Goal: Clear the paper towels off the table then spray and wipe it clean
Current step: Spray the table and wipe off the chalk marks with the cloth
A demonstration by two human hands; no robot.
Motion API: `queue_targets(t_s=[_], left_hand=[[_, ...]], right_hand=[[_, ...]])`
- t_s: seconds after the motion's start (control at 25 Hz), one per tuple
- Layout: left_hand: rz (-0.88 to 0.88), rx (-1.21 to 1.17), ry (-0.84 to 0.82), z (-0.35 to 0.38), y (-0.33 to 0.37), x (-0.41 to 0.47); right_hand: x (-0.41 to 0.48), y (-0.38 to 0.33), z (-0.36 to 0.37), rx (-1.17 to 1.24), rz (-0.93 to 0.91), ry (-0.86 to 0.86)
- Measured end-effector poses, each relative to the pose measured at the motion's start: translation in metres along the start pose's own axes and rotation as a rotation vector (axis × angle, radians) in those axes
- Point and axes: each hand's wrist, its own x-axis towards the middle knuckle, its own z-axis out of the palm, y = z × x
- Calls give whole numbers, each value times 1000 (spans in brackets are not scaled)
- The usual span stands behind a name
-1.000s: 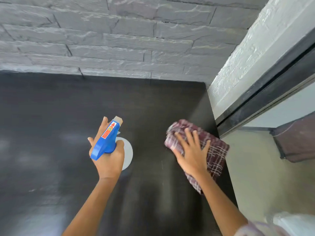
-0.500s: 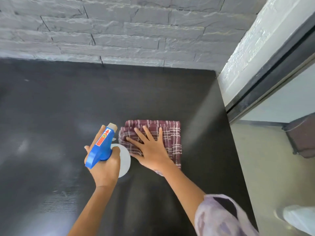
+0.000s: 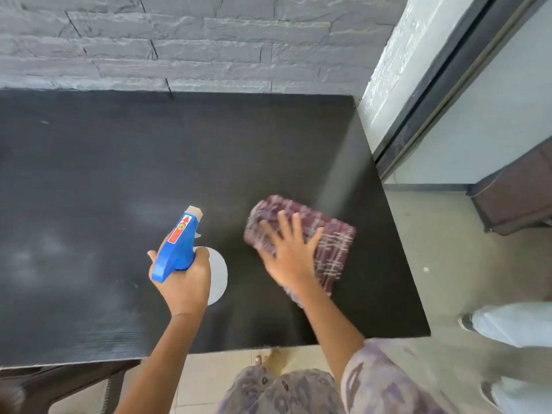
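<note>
My left hand [image 3: 186, 282] grips a spray bottle [image 3: 179, 246] with a blue trigger head and a pale body, held upright just above the black table [image 3: 119, 174], nozzle pointing away. My right hand [image 3: 288, 258] lies flat, fingers spread, pressing a folded maroon plaid cloth [image 3: 331, 249] onto the table's right part; the cloth is blurred with motion. Pale wet smears show on the table's left part. No paper towels are in view.
A grey stone wall [image 3: 209, 40] runs along the table's far edge. A white wall and a dark-framed glass door [image 3: 478, 115] stand to the right. Another person's legs in light trousers [image 3: 507, 327] stand on the floor at right. A dark chair [image 3: 59, 386] sits at bottom left.
My right hand slid the cloth left to beside the bottle, then back to the right. The left hand kept the bottle almost still. The view pulled back, showing the table's near edge.
</note>
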Motion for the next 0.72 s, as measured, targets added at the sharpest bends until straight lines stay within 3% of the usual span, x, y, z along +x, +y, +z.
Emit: queue_targets(t_s=[0.08, 0.16, 0.24, 0.36, 0.48, 0.6, 0.72], left_hand=[[12, 18, 5, -8, 0, -6], [-1, 39, -17, -18, -1, -13], [-27, 42, -34, -26, -3, -17], [-48, 44, -15, -38, -2, -23], [-91, 49, 27, -50, -6, -28], [-112, 48, 50, -64, -11, -31], [-114, 34, 107, -81, -12, -26]], right_hand=[[-46, -24, 9, -66, -268, -55], [-83, -9, 12, -147, -366, -34], [-106, 32, 8, -168, -192, -5], [-116, 96, -5, -127, 296, -30], [-103, 93, -9, -119, 581, -26], [-94, 16, 6, -75, 531, 13], [-104, -84, 25, -33, 262, 35]])
